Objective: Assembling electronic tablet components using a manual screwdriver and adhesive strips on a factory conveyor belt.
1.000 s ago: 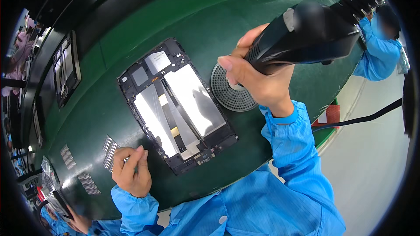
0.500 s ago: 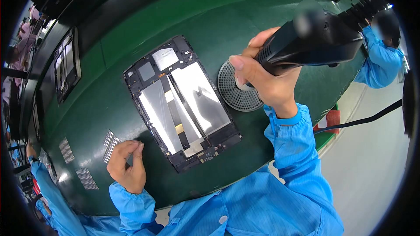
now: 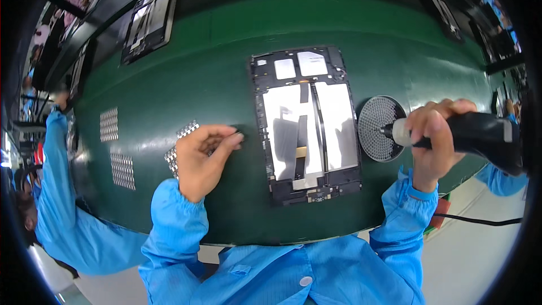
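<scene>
Your right grip [image 3: 437, 141]: clasping a black power driver [image 3: 485, 133], bit [image 3: 386, 130] at the round tray [image 3: 371, 130]. Your left grip [image 3: 202, 161]: pinched, contents unclear. Opened tablet [image 3: 312, 130]: between grips. Risk: a jerked bit could upset the tray.

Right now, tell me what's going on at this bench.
A person in a blue smock is working at a green table. The right grip holds a black handheld tool, its tip at a round grey dish. An opened tablet-like device lies flat between the hands, touched by neither. The left grip has thumb and forefinger close together, beside a sheet of small silver pieces; whether they pinch something tiny, I cannot tell.
</scene>
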Demonstrator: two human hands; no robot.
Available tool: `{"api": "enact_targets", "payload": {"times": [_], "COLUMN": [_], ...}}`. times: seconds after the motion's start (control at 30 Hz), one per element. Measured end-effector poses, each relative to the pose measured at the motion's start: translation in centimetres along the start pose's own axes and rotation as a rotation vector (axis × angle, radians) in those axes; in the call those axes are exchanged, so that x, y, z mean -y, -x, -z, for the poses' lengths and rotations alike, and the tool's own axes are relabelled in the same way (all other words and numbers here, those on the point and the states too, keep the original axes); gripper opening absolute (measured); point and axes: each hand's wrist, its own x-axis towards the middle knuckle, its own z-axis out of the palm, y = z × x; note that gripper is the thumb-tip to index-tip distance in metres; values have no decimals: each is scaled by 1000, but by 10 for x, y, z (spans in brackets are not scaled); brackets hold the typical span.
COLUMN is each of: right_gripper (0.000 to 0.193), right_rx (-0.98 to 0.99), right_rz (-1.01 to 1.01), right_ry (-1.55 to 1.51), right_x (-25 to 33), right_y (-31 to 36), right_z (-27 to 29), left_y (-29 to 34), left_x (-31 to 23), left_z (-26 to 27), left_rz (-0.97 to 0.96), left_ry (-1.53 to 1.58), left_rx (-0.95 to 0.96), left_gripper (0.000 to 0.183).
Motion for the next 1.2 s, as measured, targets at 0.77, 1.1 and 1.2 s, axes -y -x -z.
{"api": "enact_targets", "payload": {"times": [0.77,1.1,1.2], "right_gripper": [31,32,35], "right_rx": [292,245,263], "right_rz": [-136,-147,-123], "right_ry": [-133,-88,-123], "right_x": [-52,-46,-45], "right_y": [-19,-26,-27], "right_z": [-109,-104,-108], "left_y": [-54,-61,-60], "left_x": [-2,-3,-5], "left_z": [-41,-45,-44], "left_rz": [-36,-39,-26], "left_ry": [-53,-43,-48], "left_rx": [280,274,284], "left_gripper": [10,9,9]}}
